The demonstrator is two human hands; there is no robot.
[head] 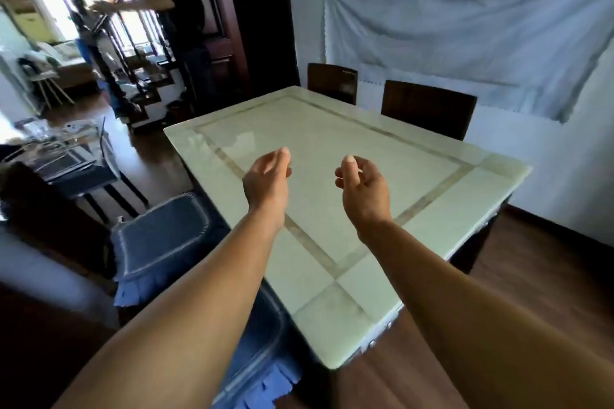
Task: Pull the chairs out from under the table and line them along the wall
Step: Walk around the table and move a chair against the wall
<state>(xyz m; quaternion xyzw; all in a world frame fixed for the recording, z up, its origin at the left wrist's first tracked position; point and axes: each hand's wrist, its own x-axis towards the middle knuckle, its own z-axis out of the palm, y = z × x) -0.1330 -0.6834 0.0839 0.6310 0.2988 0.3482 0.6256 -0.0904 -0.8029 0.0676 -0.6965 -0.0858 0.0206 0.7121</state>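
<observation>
A pale green marble table [481, 189] fills the middle of the view. Two dark wooden chair backs stand at its far side against the wall, one further left [332, 83] and one to the right [428, 109]. On the near left side, two chairs with blue cushions sit partly under the table, one higher up [159, 236] and one below my left arm [262, 342]. My left hand [267, 184] and my right hand [363, 188] hover above the tabletop, fingers loosely curled, holding nothing.
A grey cloth [465, 36] hangs on the white wall behind the far chairs. Two people [179, 10] stand by a dark staircase at the back left. A small dark table with clutter [66, 156] stands at the left. Wood floor [531, 276] shows at the right.
</observation>
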